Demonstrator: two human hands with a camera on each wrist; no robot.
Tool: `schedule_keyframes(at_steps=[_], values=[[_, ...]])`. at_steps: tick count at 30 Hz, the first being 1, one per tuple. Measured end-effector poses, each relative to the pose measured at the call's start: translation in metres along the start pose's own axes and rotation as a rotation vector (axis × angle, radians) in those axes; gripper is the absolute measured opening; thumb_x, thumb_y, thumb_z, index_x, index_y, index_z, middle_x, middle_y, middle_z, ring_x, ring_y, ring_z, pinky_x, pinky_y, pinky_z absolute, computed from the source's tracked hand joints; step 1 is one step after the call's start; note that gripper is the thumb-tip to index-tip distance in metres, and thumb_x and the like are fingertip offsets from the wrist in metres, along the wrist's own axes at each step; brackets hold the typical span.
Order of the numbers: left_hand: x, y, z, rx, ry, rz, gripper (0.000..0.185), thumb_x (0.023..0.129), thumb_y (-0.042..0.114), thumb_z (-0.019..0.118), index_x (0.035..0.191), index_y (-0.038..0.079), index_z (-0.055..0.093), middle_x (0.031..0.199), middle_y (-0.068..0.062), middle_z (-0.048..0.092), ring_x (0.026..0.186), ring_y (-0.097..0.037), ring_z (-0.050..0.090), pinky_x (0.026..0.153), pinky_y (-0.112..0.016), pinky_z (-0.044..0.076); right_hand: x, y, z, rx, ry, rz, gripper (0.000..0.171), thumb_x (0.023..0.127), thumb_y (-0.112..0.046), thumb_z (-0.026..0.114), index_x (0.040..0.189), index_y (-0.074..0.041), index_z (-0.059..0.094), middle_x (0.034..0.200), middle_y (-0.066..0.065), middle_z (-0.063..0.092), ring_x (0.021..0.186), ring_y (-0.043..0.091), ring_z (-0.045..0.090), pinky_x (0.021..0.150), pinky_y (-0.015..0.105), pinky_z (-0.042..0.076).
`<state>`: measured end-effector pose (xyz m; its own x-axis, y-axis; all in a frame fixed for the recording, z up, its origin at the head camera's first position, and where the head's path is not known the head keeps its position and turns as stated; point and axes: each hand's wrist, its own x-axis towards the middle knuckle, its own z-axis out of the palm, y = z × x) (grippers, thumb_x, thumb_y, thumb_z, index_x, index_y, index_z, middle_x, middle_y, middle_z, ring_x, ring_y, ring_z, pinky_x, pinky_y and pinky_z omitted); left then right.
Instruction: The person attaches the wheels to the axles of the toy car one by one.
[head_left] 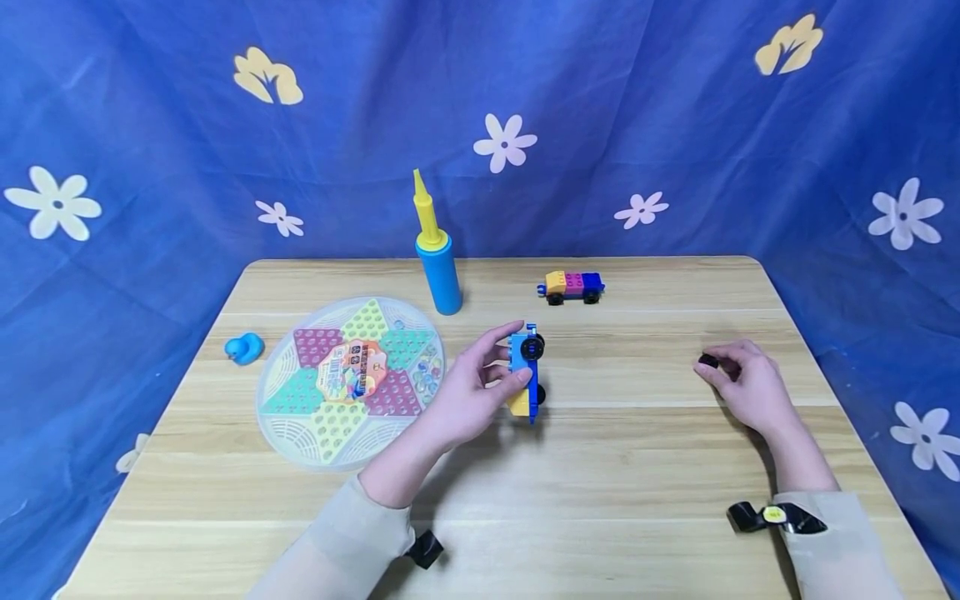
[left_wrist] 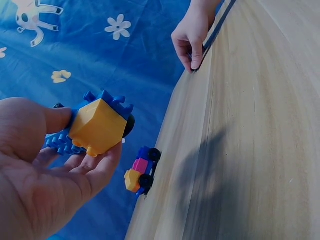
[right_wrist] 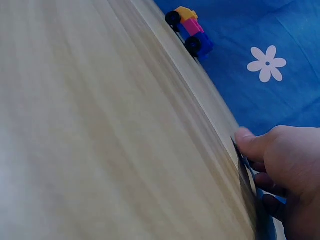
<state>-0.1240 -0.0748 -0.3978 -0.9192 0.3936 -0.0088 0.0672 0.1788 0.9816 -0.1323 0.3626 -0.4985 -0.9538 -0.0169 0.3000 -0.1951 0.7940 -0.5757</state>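
My left hand (head_left: 468, 396) (left_wrist: 45, 165) holds a blue and yellow brick car (head_left: 527, 371) (left_wrist: 95, 125) just above the middle of the wooden table (head_left: 600, 467), tipped on its side with its black wheels facing right. My right hand (head_left: 738, 383) (right_wrist: 280, 165) rests on the table at the right, its fingertips pinching a small black wheel (head_left: 708, 361). A second brick car (head_left: 573, 286) (left_wrist: 141, 169) (right_wrist: 190, 27), yellow, pink and blue, stands on its wheels at the back of the table.
A round Chinese checkers board (head_left: 348, 379) lies on the left. Behind it stands a blue and yellow hand pump (head_left: 437, 254). A small blue duck (head_left: 243, 347) sits near the left edge. A blue flowered cloth (head_left: 675, 125) hangs behind and around the table.
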Motion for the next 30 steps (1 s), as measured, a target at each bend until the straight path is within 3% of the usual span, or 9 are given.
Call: schedule_keyframes(at_steps=[8, 16, 21, 25, 30], values=[[0.0, 0.001, 0.001, -0.043, -0.038, -0.002, 0.073, 0.097, 0.002, 0.077, 0.16, 0.02, 0.045, 0.128, -0.012, 0.065, 0.103, -0.025, 0.069, 0.085, -0.033, 0.06, -0.003, -0.017, -0.003, 0.058, 0.031, 0.012, 0.027, 0.098, -0.013, 0.078, 0.12, 0.003, 0.075, 0.104, 0.015, 0.07, 0.082, -0.001, 0.058, 0.071, 0.011, 0.045], [0.0, 0.003, 0.002, -0.006, -0.025, -0.009, 0.075, 0.096, 0.003, 0.078, 0.16, 0.025, 0.045, 0.128, -0.011, 0.066, 0.109, -0.025, 0.066, 0.093, -0.04, 0.058, -0.001, -0.049, -0.007, 0.158, 0.033, -0.055, 0.026, 0.096, -0.005, 0.079, 0.12, 0.002, 0.074, 0.096, 0.01, 0.07, 0.083, 0.003, 0.062, 0.075, 0.008, 0.047], [-0.001, 0.004, 0.001, -0.013, -0.007, 0.004, 0.071, 0.099, 0.005, 0.074, 0.16, 0.025, 0.044, 0.123, -0.012, 0.067, 0.102, -0.025, 0.066, 0.084, -0.033, 0.059, 0.0, -0.078, -0.008, 0.209, 0.025, -0.111, 0.027, 0.092, 0.004, 0.08, 0.119, 0.003, 0.074, 0.092, 0.008, 0.069, 0.082, 0.005, 0.062, 0.075, 0.009, 0.048], [0.0, 0.005, -0.001, -0.02, -0.003, 0.022, 0.07, 0.101, 0.004, 0.072, 0.161, 0.026, 0.043, 0.119, -0.012, 0.065, 0.096, -0.025, 0.064, 0.076, -0.028, 0.057, 0.003, -0.103, -0.007, 0.235, 0.011, -0.179, 0.031, 0.091, 0.009, 0.079, 0.12, 0.001, 0.074, 0.097, 0.008, 0.071, 0.084, 0.009, 0.064, 0.077, 0.009, 0.05], [0.004, 0.009, -0.002, -0.017, 0.007, 0.028, 0.071, 0.101, 0.005, 0.072, 0.161, 0.028, 0.042, 0.121, -0.012, 0.064, 0.097, -0.025, 0.064, 0.075, -0.027, 0.056, 0.008, -0.128, -0.004, 0.273, -0.026, -0.281, 0.037, 0.09, 0.013, 0.076, 0.125, 0.001, 0.073, 0.111, 0.009, 0.073, 0.089, 0.014, 0.066, 0.082, 0.01, 0.052]])
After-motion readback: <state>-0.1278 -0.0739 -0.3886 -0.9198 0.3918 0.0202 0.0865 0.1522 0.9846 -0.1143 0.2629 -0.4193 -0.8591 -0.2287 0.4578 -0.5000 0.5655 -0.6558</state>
